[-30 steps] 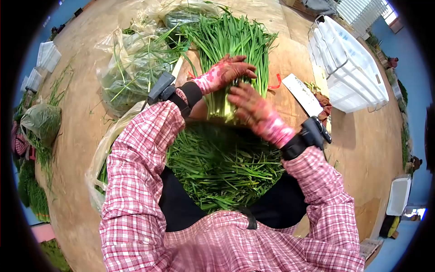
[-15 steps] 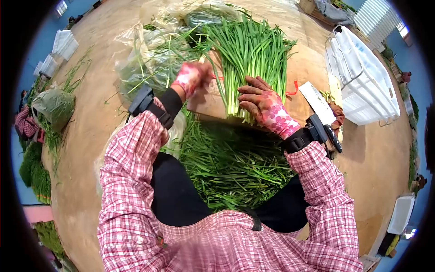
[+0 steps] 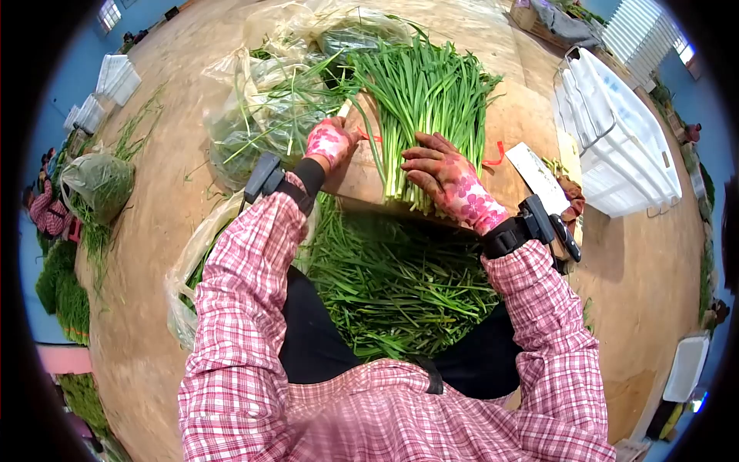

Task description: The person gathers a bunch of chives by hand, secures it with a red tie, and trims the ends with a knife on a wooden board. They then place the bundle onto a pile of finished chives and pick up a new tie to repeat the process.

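A thick bunch of green leafy stalks with pale cut ends [image 3: 431, 100], like garlic chives, lies on a brown board [image 3: 523, 115]. My right hand [image 3: 454, 181], in a pink flowered fingerless glove, rests over the lower stalks with its fingers stretched out. To the left of the bunch, my left hand [image 3: 331, 141] is closed, fingers curled at the left end of a red tie [image 3: 371, 136]. The tie's other end [image 3: 495, 156] shows on the right; its middle is hidden by the bunch. Loose green leaves [image 3: 400, 285] are heaped between my legs.
Clear plastic bags with greens [image 3: 258, 115] are at the board's left. On the right are a white label-like strip [image 3: 536, 175], a dark-handled tool [image 3: 566, 237] and stacked white crates [image 3: 616, 138]. A filled bag [image 3: 98, 185] stands farther left; a person [image 3: 50, 209] sits behind it.
My left hand has shifted slightly right, its fingers now less blurred beside the red tie. My right hand stays on the stalks. The view has turned a little.
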